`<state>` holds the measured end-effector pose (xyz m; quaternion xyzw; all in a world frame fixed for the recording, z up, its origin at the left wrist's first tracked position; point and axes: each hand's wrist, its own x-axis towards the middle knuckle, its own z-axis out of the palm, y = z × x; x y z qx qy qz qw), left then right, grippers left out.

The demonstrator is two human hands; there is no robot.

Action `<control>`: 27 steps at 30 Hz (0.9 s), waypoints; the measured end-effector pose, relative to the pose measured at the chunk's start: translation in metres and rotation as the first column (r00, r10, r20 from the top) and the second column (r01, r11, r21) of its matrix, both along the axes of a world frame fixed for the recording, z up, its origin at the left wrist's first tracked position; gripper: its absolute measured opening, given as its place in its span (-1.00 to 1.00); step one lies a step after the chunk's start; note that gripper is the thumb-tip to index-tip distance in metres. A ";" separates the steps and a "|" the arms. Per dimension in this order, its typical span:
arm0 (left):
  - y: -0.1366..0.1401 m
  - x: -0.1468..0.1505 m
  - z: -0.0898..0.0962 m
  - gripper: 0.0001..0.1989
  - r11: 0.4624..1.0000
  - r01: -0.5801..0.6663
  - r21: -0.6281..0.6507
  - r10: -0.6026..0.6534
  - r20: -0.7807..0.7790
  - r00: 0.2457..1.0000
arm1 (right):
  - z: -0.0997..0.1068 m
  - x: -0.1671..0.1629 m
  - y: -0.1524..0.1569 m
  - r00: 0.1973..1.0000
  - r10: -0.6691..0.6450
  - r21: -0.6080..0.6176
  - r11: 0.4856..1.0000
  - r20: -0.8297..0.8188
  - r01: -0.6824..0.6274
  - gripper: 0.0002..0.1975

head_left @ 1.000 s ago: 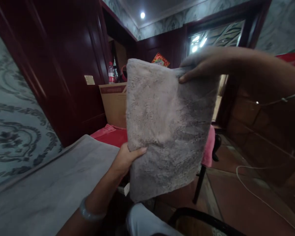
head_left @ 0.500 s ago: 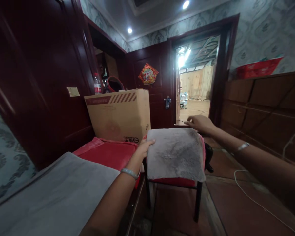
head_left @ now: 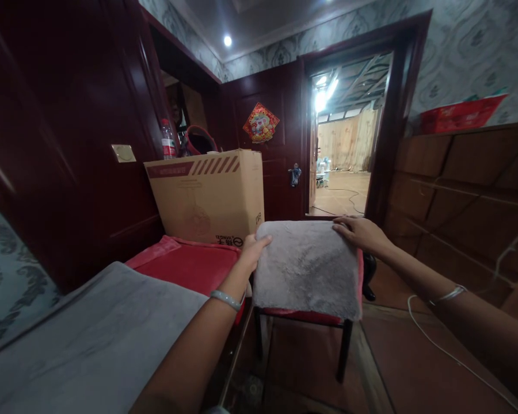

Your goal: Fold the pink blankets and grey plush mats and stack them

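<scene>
A grey plush cloth (head_left: 304, 270) lies over the seat of a dark-legged chair (head_left: 346, 351), with red fabric (head_left: 285, 313) showing beneath its edges. My left hand (head_left: 252, 250) grips the cloth's far left corner, thumb on top and the other fingers hidden by the edge. At the far right corner, my right hand (head_left: 362, 234) closes on the cloth with the thumb on its top face. The nap looks darker and ruffled in the middle and right.
To the left lie a larger grey cloth (head_left: 82, 333) and a red cloth (head_left: 198, 267). A big cardboard box (head_left: 198, 201) stands behind, with a bottle (head_left: 168, 141) on it. Stacked boxes (head_left: 470, 172) line the right wall; a white cable (head_left: 440, 345) crosses the tiled floor.
My right hand has come down from above onto the cloth's far right corner and taken hold of it. My left hand stays on the left corner. The view has shifted slightly.
</scene>
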<state>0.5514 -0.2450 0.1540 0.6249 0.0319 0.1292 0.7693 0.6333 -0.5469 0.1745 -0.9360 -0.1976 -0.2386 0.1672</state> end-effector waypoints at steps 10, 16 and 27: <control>0.012 -0.006 -0.001 -0.72 0.991 0.097 0.092 -0.091 -0.064 0.994 | -0.006 0.009 -0.001 1.000 -0.011 0.050 0.999 0.000 0.011 -0.53; 0.007 -0.004 -0.015 -0.69 0.961 -0.072 0.268 0.043 0.114 0.993 | -0.008 0.012 -0.001 1.000 0.019 0.206 0.978 -0.024 -0.014 -0.60; 0.012 0.004 0.039 0.10 0.113 -0.275 0.955 -0.107 0.287 0.952 | 0.000 -0.011 0.026 0.978 0.188 -0.247 0.955 0.086 -0.162 -0.11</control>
